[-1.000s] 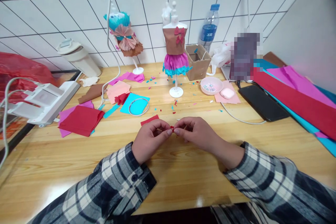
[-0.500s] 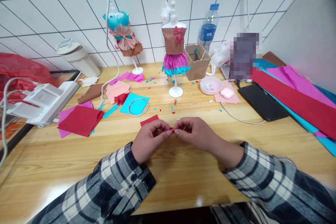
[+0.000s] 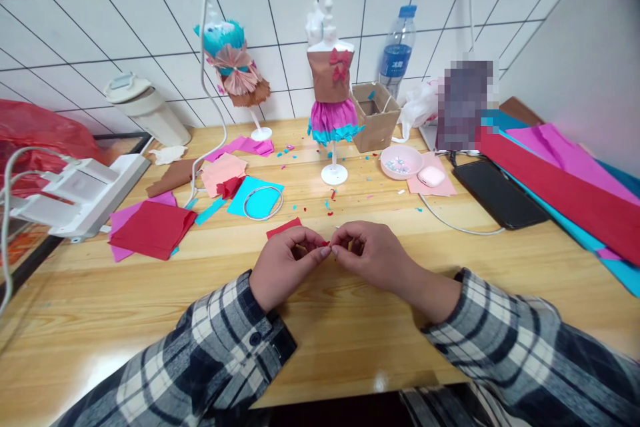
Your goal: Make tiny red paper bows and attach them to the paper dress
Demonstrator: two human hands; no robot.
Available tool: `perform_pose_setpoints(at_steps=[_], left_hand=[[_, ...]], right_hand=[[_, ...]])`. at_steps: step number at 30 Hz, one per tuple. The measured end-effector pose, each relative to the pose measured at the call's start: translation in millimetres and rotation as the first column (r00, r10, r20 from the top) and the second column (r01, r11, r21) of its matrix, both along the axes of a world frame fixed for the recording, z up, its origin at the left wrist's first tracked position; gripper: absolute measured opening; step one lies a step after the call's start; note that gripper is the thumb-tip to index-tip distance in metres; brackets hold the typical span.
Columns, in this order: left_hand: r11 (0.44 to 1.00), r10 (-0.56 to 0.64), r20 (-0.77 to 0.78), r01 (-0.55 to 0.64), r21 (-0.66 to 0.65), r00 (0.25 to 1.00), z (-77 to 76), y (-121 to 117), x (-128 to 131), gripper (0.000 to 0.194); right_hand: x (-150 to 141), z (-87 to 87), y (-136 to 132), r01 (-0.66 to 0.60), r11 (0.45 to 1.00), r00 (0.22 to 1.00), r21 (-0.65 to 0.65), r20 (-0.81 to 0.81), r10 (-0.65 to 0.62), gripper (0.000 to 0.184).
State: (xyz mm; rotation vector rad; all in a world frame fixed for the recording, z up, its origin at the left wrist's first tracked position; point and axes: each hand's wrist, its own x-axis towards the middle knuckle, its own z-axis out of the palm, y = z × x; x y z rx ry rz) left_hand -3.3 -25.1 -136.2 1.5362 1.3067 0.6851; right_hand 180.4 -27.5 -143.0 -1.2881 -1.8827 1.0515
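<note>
**Left hand [image 3: 289, 263] clamped on a red scrap [image 3: 325, 243]**

Starting left, I see red sheets [image 3: 153, 230] on the table [image 3: 340, 347], then a silver ring [image 3: 263, 219] lying on a cyan sheet [image 3: 263, 201]. A red strip [image 3: 284, 227] lies just beyond the left hand, whose fingers pinch the scrap, in front of the mannequin [image 3: 331, 77] (two red bows [image 3: 341, 72] sit on its brown top). The right hand [image 3: 377, 253] has its fingers together at the scrap's right end; whether they grip it too, I can't tell from here. Farther right are a pink bowl [image 3: 387, 167] and a phone [image 3: 500, 193].
</note>
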Motion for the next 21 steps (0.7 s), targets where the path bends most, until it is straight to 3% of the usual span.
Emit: perform_pose_setpoints(at_steps=[7,12,18,21], left_hand=[[0.991,-0.031,-0.099,0.043,0.125,0.995,0.7,-1.0,0.9,0.021],[0.981,-0.067,-0.145,0.092,0.171,0.987,1.9,-1.6,-0.7,0.017],[0.987,-0.080,-0.125,0.096,0.126,0.989,1.5,-0.4,-1.6,0.019],[0.991,-0.083,-0.094,0.092,0.093,0.992,0.1,0.0,-1.0,0.026]], right_hand=[[2.3,-1.0,0.8,0.038,0.999,0.995,0.039,-0.097,-0.034,0.019],[2.0,-1.1,1.9,-0.004,0.997,1.000,0.081,-0.023,0.006,0.006],[2.5,-0.3,2.6,-0.012,0.996,1.000,0.086,0.001,0.012,0.005],[3.6,-0.1,4.3,0.044,0.991,0.999,0.123,-0.011,-0.043,0.004]])
